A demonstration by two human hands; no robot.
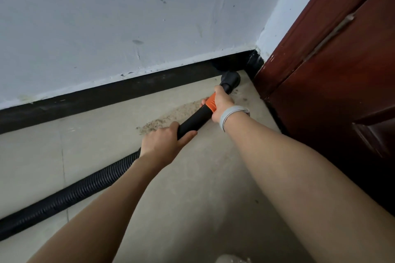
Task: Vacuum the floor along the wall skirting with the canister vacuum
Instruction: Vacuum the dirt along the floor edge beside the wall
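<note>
You were looking down at a pale tiled floor (192,188) where it met a white wall (128,17) edged by a black skirting (106,94), with a dark red-brown wooden door (342,81) closing off the corner on your right. Both of your bare arms reached forward to a black vacuum tube (193,120) that ran diagonally up and to the right toward that corner. Your right hand (220,103) was wrapped around the tube at its orange collar (210,102), fingers curled under and gripping it firmly, and a pale grey band (229,116) sat on that wrist. Your left hand (165,143) held the tube lower down, thumb and fingers closed around it, just where the ribbed black hose (70,195) joined on. The hose trailed away along the floor to your lower left and out of view. At the far end of the tube, the black nozzle (230,80) rested on the floor right in the corner, touching or almost touching the skirting and near the foot of the door. A scatter of sandy crumbs (168,117) lay on the tiles beside and beneath the tube, between your two hands and the skirting. The wall carried a few small scuffs and marks.
</note>
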